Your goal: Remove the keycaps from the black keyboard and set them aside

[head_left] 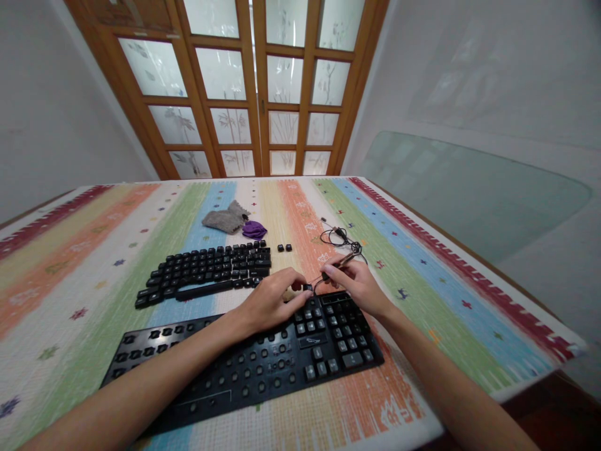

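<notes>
A black keyboard (263,369) lies at an angle before me, its left and middle part stripped of keycaps. Keycaps are still seated on its right side. My left hand (272,297) reaches over the keyboard's back edge, thumb and finger pinching a small black keycap (307,287). Just right of it, my right hand (359,285) is closed around a slim dark tool with a thin tip (345,259), pointed toward the keycap. The tool's exact kind is unclear. Behind the keyboard, loose black keycaps (211,266) are laid out in rows, with the long space bar (204,290) in front.
Two loose keycaps (284,248) sit apart from the rows. A grey cloth (223,220) and a purple cloth (254,230) lie farther back. The coiled black cable (340,237) rests behind my right hand. A striped cloth (432,294) covers the table.
</notes>
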Tool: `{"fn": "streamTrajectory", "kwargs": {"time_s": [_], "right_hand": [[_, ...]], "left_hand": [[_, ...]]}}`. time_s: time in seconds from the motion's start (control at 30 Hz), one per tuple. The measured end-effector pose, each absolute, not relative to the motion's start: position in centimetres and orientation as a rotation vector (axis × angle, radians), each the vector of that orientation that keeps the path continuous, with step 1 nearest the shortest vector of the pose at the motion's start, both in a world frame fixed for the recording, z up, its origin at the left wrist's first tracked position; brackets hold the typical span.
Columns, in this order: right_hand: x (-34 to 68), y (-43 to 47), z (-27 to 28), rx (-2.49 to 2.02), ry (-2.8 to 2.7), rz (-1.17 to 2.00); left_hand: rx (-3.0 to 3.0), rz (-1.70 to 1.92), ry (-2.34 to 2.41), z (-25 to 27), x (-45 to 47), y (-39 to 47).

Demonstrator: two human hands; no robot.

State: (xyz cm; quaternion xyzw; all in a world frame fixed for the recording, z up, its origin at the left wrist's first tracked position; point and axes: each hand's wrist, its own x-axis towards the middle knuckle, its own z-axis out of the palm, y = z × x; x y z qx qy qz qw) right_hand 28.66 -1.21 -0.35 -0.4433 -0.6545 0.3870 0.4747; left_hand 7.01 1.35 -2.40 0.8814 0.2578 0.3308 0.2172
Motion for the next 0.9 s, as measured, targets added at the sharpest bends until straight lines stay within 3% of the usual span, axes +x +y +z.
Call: {"fn": "streamTrajectory", "kwargs": {"time_s": [0.63,0.9], "right_hand": [[28.2,-1.7,-0.5,-0.991,-1.536,0.958],[28.4,-1.5,-0.6,-1.028,-1.505,0.901]], "left_hand": [[1.650,0.858,0.634,-1.8,7.4,2.6],[2.127,0.879,0.691,0.3,6.5,2.9]]}}
